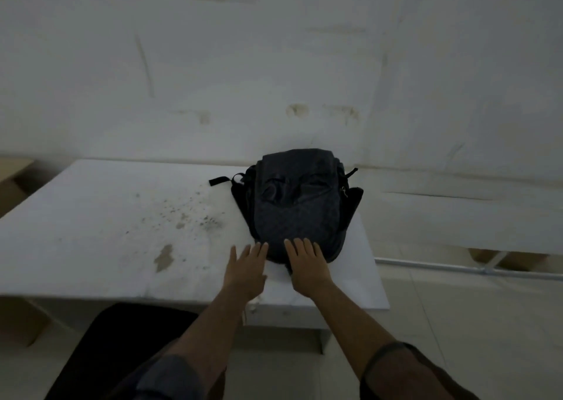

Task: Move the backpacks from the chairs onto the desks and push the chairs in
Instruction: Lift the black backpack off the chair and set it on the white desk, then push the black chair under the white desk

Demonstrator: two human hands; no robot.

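**Resting both hands at a backpack on a white desk**

Starting at the left, a stained white desk (91, 232) stretches toward a pale wall. Below its near edge sits a black chair (122, 354), not pushed under. The left hand (246, 271) lies flat, fingers spread, fingertips touching the backpack's near edge. The dark backpack (298, 210) lies on the desk's right part. The right hand (307, 265) rests open on its near end, gripping nothing.

A bare, dim workroom: stained white desk (122, 216) against a scuffed white wall (274, 64).
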